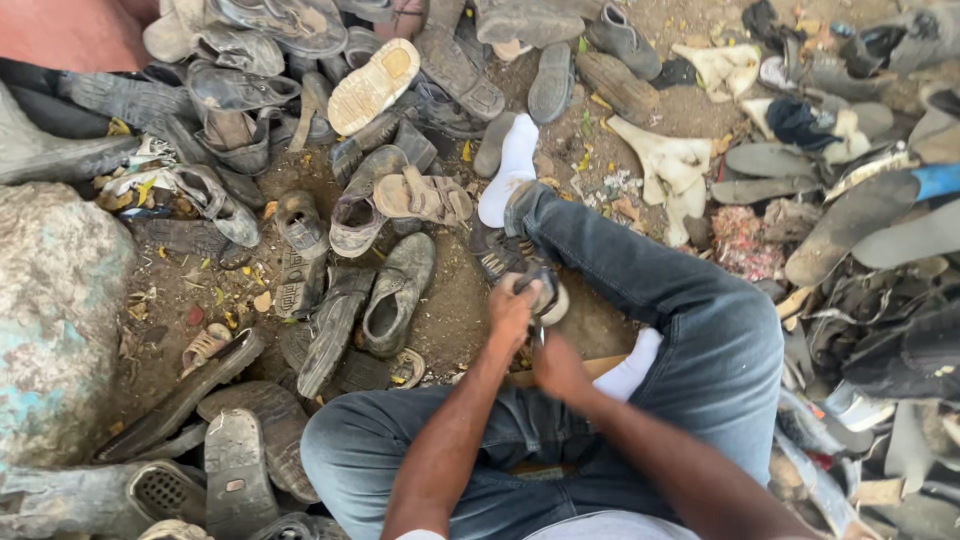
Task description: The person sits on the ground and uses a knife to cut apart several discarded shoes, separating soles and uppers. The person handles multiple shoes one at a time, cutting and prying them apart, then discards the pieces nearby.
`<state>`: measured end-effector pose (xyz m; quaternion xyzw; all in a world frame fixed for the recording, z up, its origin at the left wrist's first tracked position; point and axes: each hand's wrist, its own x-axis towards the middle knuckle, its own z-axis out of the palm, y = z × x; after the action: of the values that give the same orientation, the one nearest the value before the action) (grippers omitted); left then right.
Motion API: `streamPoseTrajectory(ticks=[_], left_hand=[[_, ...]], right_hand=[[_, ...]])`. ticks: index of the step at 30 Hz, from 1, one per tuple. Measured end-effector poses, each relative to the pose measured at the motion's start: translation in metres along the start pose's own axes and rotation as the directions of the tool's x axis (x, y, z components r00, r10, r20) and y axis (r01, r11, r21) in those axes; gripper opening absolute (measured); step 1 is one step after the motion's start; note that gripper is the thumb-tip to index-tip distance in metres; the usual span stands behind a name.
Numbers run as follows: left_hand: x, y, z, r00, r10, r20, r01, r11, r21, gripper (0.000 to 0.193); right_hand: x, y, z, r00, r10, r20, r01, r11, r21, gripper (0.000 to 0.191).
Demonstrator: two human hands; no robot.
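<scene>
Dusty worn shoes and soles cover the dirt all round in the head view, and the person sits in jeans with legs folded at lower centre; the left hand (pixel 512 312) is clamped round a dark shoe (pixel 540 290) just above it, mid-frame, resting by the shin. The right hand (pixel 558 366) sits right below, closed, maybe on a small tool, can't tell; the shoe's long axis seems to run up-left, and the left hand is nearer.

Bare dirt (pixel 455 315) left of the hands, ringed by worn shoes (pixel 395 295).
</scene>
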<state>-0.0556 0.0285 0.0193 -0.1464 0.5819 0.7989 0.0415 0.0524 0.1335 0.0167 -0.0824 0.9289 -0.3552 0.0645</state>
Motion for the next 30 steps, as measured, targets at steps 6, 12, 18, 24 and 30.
streamPoseTrajectory(ticks=[6,12,18,24,30], left_hand=[[0.016,0.003,0.009,0.989,-0.147,0.028,0.149,0.94,-0.308,0.01],[0.019,0.011,0.019,0.996,-0.091,-0.002,0.086,0.95,-0.299,0.012],[0.032,0.03,0.025,0.991,-0.129,-0.029,0.106,0.906,-0.411,0.011],[0.036,0.027,0.044,0.989,-0.124,-0.074,0.1,0.958,-0.268,0.016],[0.044,0.059,-0.011,0.622,0.266,0.737,-0.751,0.469,0.465,0.053]], right_hand=[[-0.004,-0.02,-0.006,0.979,0.123,-0.161,-0.119,0.992,0.037,0.024],[0.034,-0.04,-0.004,0.845,0.524,0.106,-0.481,0.658,0.579,0.014],[0.016,-0.046,0.018,0.89,0.455,0.027,-0.359,0.664,0.656,0.023],[0.058,-0.05,0.015,0.769,0.559,0.31,-0.233,-0.207,0.95,0.033],[0.037,-0.043,0.004,0.717,0.648,0.258,-0.607,0.397,0.689,0.015]])
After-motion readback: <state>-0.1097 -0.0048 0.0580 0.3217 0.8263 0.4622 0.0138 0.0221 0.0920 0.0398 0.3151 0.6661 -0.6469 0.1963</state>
